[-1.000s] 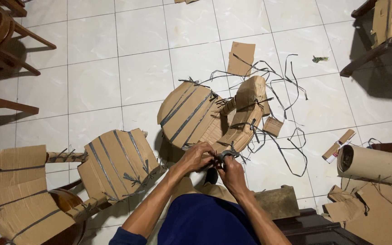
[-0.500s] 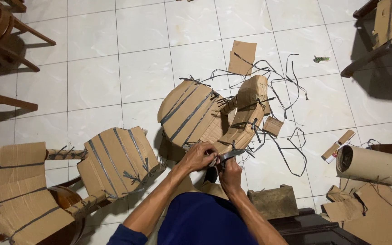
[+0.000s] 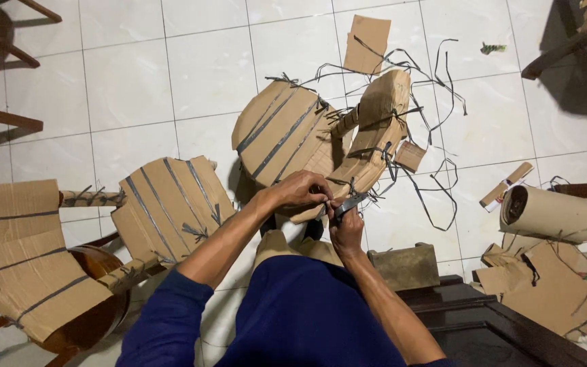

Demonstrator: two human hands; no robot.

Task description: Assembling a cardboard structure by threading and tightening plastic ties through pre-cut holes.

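Note:
A chair wrapped in brown cardboard (image 3: 293,136) and bound with dark straps stands on the tiled floor in front of me. My left hand (image 3: 301,190) grips the wrapped chair part at its near edge. Right beside it, my right hand (image 3: 346,228) holds a small metal cutting tool (image 3: 349,204) against the strapping there. Both arms wear dark blue sleeves. Loose cut straps (image 3: 436,170) trail over the floor to the right of the chair.
A second cardboard-wrapped chair (image 3: 164,204) stands at the left, a third (image 3: 22,258) at the far left. A cardboard roll (image 3: 555,214) and cardboard scraps (image 3: 545,285) lie at the right. A flat cardboard piece (image 3: 367,44) lies beyond. Dark wooden furniture (image 3: 490,326) is at lower right.
My hands have stayed on the same spot of the wrapped chair, with the right hand shifting slightly lower and the tool turned against the strap. Nothing else has moved.

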